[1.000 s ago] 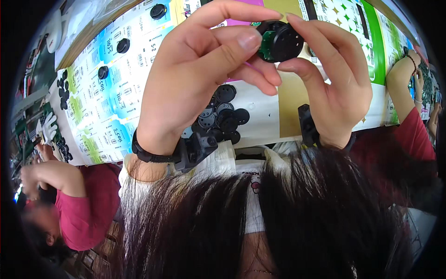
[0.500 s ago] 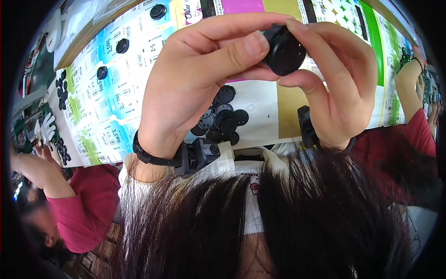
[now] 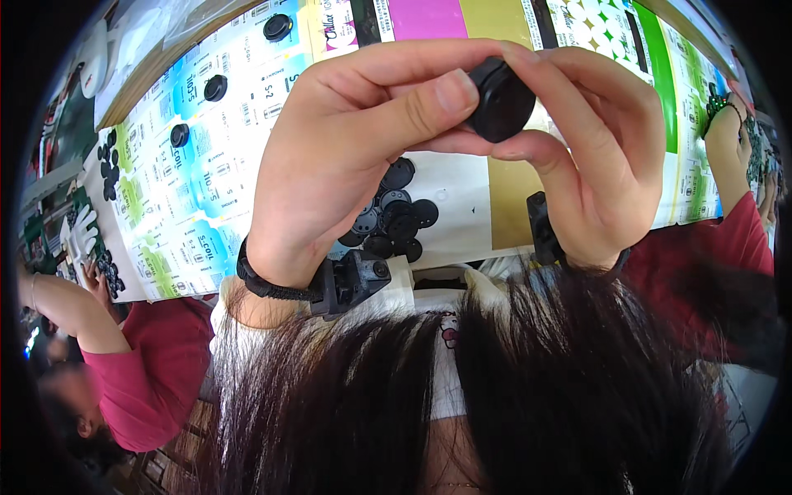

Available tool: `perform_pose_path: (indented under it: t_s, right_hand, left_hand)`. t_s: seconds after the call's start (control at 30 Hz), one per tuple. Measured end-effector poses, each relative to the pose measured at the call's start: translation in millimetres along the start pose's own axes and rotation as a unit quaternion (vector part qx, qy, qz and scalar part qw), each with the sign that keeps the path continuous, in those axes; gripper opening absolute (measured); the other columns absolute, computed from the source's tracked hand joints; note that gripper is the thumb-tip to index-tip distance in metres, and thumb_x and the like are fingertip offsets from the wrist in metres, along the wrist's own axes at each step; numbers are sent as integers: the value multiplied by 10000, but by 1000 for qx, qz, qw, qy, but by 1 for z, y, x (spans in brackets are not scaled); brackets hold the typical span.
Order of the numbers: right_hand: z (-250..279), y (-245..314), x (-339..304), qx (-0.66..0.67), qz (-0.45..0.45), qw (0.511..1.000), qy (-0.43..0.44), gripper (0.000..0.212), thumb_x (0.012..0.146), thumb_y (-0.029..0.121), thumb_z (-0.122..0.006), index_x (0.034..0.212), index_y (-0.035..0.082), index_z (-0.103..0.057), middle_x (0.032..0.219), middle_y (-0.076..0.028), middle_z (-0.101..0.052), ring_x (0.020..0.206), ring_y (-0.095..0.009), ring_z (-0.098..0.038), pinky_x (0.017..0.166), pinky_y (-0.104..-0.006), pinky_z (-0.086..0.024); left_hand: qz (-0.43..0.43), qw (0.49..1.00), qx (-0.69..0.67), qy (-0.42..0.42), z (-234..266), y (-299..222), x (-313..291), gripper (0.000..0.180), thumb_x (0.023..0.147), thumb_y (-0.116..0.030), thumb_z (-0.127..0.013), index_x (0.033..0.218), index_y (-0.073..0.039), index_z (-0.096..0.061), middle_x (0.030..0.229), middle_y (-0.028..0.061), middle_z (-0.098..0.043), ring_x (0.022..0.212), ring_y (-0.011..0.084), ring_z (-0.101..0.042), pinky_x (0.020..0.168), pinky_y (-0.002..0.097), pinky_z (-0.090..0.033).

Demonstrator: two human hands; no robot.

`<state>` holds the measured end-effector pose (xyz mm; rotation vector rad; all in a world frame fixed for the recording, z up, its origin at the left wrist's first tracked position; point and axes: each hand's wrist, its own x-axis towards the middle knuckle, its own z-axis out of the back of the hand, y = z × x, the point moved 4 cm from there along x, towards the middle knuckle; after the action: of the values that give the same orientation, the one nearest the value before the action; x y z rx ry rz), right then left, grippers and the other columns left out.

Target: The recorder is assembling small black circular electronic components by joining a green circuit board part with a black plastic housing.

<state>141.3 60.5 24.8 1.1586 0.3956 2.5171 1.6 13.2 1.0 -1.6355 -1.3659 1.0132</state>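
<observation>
Both hands hold one round black plastic part up above the table. On its left edge, the thumb and fingers of my left hand pinch it. My right hand grips it from the right, with fingertips at its top and the thumb near its lower edge. The face of the part is dark and smooth, tilted toward the right. Below my left hand lies a pile of black round discs, partly hidden behind the wrist; some show small holes.
Three similar black round parts stand apart at the left, one of them a black ring-shaped part. Printed sheets cover the table. Co-workers in red sit on both sides, a forearm at left. A wooden edge borders the far left.
The black part has come slightly down and left and turned a little between my fingers. Both hands keep their grip. The co-worker's hand at right has shifted slightly.
</observation>
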Motion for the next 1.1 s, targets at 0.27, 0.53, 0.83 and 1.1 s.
perform_pose_path:
  t_s: [0.27,0.53,0.83,1.1]
  right_hand:
    - [-8,-4,-9,1,1,1000,-26,428,598,11,-694,1012,-40,-597,978,-131,-522,844,-209,-556,692,-278,-479]
    - [-37,-3,-9,301,-238,924,-3,300,753,-77,-575,1051,-61,-542,977,-136,-582,844,-178,-587,744,-252,-477]
    - [-70,-4,-16,556,-366,747,-11,315,765,-65,-584,1074,-55,-526,943,-108,-598,851,-156,-588,754,-246,-490]
    - [-40,14,3,374,-147,910,-106,352,717,33,-644,1063,22,-573,900,-103,-602,769,-168,-595,685,-251,-470]
  left_hand:
    - [-35,995,69,-71,-8,-4,-5,318,872,-128,-496,1129,59,-490,1024,145,-582,914,181,-580,783,265,-468]
    - [-178,938,251,-162,-3,0,-10,201,848,16,-457,1031,65,-524,899,112,-602,790,129,-578,687,214,-465]
    - [-176,915,334,-145,13,-8,-21,180,838,60,-411,971,52,-534,837,78,-592,711,99,-554,642,199,-448]
    - [-207,885,388,-153,-8,-17,-30,189,844,18,-394,1001,70,-485,915,110,-568,827,135,-543,778,239,-421]
